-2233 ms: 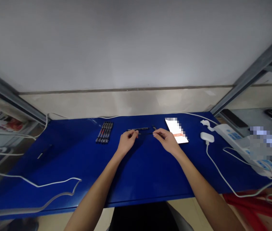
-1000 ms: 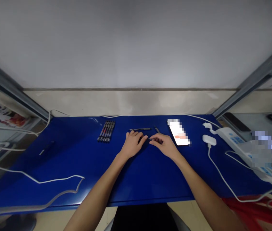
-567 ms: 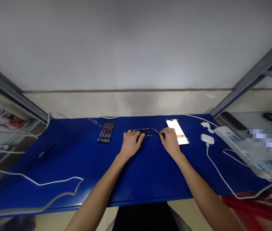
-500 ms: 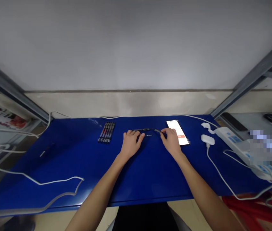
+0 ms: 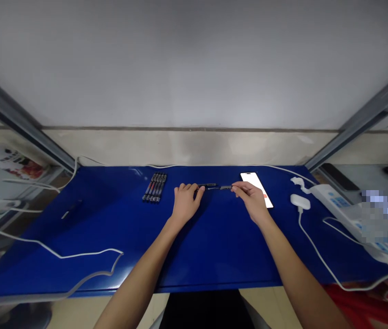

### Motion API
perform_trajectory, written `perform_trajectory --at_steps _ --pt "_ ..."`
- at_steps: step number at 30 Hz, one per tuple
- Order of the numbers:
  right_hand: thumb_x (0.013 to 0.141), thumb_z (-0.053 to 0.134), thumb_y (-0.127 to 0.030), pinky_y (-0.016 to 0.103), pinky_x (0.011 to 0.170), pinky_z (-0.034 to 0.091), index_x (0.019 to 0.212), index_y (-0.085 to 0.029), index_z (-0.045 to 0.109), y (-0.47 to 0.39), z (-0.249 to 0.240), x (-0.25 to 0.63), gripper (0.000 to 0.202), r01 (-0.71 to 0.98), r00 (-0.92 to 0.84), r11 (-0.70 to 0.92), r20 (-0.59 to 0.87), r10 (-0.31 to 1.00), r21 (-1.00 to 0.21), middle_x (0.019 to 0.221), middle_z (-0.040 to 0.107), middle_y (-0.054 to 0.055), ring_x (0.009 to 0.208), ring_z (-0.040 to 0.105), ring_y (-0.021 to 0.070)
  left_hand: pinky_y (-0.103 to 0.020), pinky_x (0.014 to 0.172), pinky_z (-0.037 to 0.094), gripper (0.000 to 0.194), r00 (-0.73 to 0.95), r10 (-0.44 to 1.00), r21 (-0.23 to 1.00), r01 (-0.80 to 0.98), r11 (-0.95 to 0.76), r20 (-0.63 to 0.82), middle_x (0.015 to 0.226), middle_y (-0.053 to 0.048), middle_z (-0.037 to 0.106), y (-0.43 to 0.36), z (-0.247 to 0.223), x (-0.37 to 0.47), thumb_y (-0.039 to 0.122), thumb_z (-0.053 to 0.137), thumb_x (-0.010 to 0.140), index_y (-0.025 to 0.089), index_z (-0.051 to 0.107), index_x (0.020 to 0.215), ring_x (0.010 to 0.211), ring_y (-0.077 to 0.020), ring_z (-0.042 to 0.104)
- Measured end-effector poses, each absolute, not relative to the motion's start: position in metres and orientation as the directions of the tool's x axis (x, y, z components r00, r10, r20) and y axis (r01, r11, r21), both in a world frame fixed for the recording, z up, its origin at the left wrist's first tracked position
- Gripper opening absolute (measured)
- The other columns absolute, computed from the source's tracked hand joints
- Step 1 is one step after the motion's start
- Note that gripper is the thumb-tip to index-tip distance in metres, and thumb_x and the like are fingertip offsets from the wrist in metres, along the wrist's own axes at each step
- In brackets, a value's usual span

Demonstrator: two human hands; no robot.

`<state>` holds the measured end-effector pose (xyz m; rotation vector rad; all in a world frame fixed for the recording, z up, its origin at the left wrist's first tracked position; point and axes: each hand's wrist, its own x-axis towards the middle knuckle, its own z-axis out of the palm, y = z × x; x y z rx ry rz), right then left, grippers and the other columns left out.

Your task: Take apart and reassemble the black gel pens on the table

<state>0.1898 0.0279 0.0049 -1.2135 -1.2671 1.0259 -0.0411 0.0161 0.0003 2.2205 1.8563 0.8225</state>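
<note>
White cable (image 5: 84, 254) trails across the left end of the blue bench (image 5: 207, 249), and behind it lies a slim dark object (image 5: 72, 209) with a pale end. Farther along, I see a row of dark pens (image 5: 154, 187) set side by side, one showing a touch of red. Next comes the left hand (image 5: 186, 201), low over the bench, its fingers curled and its thumb near the forefinger; from here I can't tell whether they grip the thin rod (image 5: 211, 188) just beside the thumb. A dark pen barrel (image 5: 209, 184) lies right behind that rod, partly hidden by the left hand. Then the right hand (image 5: 249, 197): its thumb and forefinger pinch a short pen piece (image 5: 225, 187), which points left toward the barrel. A phone (image 5: 257, 183) with a lit screen lies partly under that hand. Farther right sit a white rounded case (image 5: 300, 201), with a cable plugged into it, and a white power strip (image 5: 329, 194).
</note>
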Motion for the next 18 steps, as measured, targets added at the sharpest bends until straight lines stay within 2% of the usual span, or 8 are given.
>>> perform_trajectory --at_steps 7,11,14,18 --pt "0.076 0.076 -0.036 0.031 0.066 0.048 0.092 -0.02 0.072 0.028 0.005 0.19 0.023 0.096 0.052 0.118 0.124 0.991 -0.988 0.08 0.072 0.005 0.068 0.062 0.0159 -0.034 0.076 0.028 0.043 0.093 0.946 0.432 0.873 -0.227 0.309 0.084 -0.005 0.067 0.016 -0.001 -0.041 0.048 0.033 0.101 0.02 0.062 0.086 0.087 -0.022 0.052" --pt "0.076 0.075 -0.041 0.033 0.069 0.05 0.094 -0.021 0.071 0.024 0.003 0.184 0.028 0.148 -0.01 0.077 0.076 0.997 -0.986 0.083 0.073 0.005 0.072 0.064 0.0176 -0.034 0.078 0.03 0.042 0.166 0.938 0.433 0.853 -0.291 0.303 0.09 -0.005 0.067 0.013 0.002 -0.038 0.047 0.031 0.102 0.021 0.062 0.089 0.09 -0.0219 0.051" --pt "0.078 0.072 -0.044 0.034 0.074 0.052 0.094 -0.021 0.07 0.02 -0.001 0.177 0.028 0.209 -0.101 0.074 0.054 0.993 -0.975 0.086 0.073 0.006 0.078 0.066 0.0197 -0.036 0.08 0.031 0.039 0.285 0.911 0.409 0.824 -0.391 0.298 0.096 -0.005 0.065 0.009 0.003 -0.035 0.049 0.033 0.101 0.023 0.062 0.099 0.094 -0.0225 0.05" --pt "0.086 0.063 -0.044 0.034 0.077 0.051 0.096 -0.021 0.065 0.015 -0.004 0.17 0.025 0.318 -0.173 0.152 0.101 0.98 -0.936 0.084 0.07 0.004 0.081 0.067 0.0201 -0.037 0.083 0.032 0.04 0.365 0.888 0.386 0.805 -0.451 0.279 0.099 -0.006 0.062 0.007 0.001 -0.034 0.052 0.034 0.099 0.028 0.06 0.117 0.097 -0.0234 0.05"
